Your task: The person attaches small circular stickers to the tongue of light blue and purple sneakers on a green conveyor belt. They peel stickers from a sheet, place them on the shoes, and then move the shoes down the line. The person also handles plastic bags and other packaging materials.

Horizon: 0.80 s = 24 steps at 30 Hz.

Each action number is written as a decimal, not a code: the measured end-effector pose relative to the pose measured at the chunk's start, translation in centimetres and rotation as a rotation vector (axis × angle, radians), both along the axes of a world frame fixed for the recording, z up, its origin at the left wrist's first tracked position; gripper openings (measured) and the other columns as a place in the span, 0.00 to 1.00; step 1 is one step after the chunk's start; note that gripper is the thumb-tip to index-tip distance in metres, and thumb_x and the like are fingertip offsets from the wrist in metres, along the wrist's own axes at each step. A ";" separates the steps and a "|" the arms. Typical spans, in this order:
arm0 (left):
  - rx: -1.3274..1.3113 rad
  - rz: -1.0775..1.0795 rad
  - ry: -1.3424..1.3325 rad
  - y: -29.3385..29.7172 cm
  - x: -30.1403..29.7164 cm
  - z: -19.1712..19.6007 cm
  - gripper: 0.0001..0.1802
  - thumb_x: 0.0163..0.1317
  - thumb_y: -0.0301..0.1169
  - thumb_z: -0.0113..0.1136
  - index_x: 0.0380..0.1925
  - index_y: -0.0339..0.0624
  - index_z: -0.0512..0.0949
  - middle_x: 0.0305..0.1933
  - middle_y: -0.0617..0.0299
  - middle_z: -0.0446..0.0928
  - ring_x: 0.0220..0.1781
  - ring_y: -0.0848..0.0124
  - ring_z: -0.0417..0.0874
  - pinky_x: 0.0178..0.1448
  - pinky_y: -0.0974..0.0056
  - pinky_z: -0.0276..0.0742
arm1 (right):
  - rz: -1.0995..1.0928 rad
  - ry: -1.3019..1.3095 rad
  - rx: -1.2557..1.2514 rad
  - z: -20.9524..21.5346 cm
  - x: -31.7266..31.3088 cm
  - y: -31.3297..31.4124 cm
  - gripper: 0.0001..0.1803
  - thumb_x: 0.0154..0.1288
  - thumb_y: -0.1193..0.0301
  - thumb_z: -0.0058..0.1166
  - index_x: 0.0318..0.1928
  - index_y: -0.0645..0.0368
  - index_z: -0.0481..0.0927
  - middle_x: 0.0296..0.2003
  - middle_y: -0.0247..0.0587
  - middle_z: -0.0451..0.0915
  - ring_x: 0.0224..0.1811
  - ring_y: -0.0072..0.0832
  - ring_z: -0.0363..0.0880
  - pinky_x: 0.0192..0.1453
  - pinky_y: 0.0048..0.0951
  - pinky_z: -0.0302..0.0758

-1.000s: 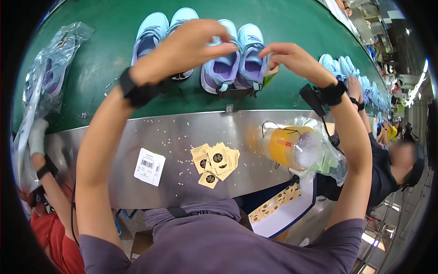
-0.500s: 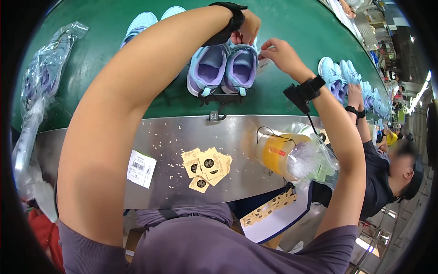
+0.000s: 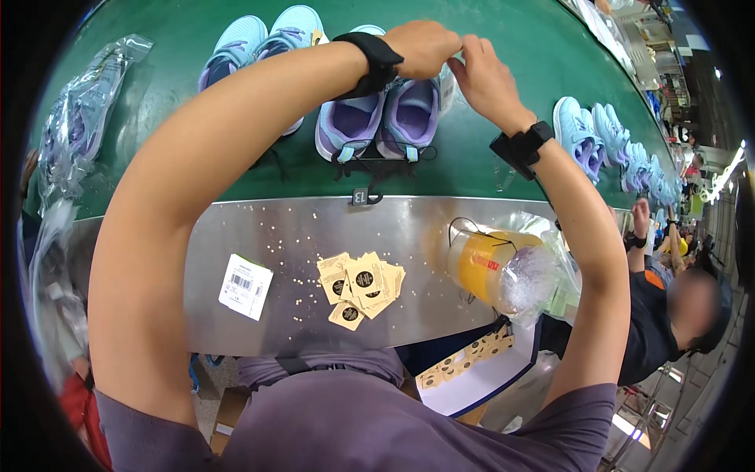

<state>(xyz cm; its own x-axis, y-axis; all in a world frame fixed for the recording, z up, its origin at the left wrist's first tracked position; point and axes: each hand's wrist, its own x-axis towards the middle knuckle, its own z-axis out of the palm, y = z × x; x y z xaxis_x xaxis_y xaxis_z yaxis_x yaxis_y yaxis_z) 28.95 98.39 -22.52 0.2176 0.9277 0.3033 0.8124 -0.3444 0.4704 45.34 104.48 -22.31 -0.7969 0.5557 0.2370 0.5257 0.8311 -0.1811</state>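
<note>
While both hands meet at the upper middle of the frame, the left hand [image 3: 427, 47] and right hand [image 3: 486, 77] pinch something small, hidden, over the lilac shoes [image 3: 385, 118] on the green belt [image 3: 503, 169]; paper tags [image 3: 360, 285] wait unused on the table [image 3: 291, 236], so work looks midway.

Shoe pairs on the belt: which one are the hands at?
The purple-lined pair in the middle, under both hands. The light blue pair to its left and the row of blue shoes to its right lie untouched.

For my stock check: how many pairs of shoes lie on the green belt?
At least 4: light-blue pair far left, purple pair under the hands, two blue pairs right; more may be hidden.
</note>
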 end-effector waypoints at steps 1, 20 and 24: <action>0.105 0.013 0.023 -0.6 0.4 0.1 0.07 0.42 0.21 0.56 0.24 0.35 0.81 0.26 0.45 0.79 0.32 0.50 0.82 0.34 0.54 0.76 | 0.009 0.013 0.024 0.2 -0.1 0.3 0.14 0.63 0.69 0.54 0.47 0.60 0.75 0.39 0.40 0.80 0.40 0.28 0.80 0.43 0.33 0.75; -0.302 0.129 -1.375 -4.6 -1.1 0.1 0.19 0.59 0.26 0.60 0.50 0.32 0.73 0.37 0.55 0.80 0.37 0.72 0.82 0.44 0.70 0.79 | -0.082 0.564 -1.353 3.4 -0.8 -1.1 0.14 0.65 0.76 0.53 0.48 0.67 0.68 0.46 0.51 0.78 0.50 0.32 0.78 0.57 0.27 0.76; -0.358 0.132 -1.285 -4.7 -1.4 -0.4 0.24 0.56 0.26 0.62 0.52 0.31 0.68 0.37 0.54 0.80 0.36 0.71 0.82 0.43 0.70 0.78 | -0.076 0.607 -1.372 3.4 -1.4 -1.4 0.15 0.64 0.76 0.53 0.49 0.66 0.68 0.47 0.52 0.78 0.49 0.30 0.78 0.57 0.27 0.76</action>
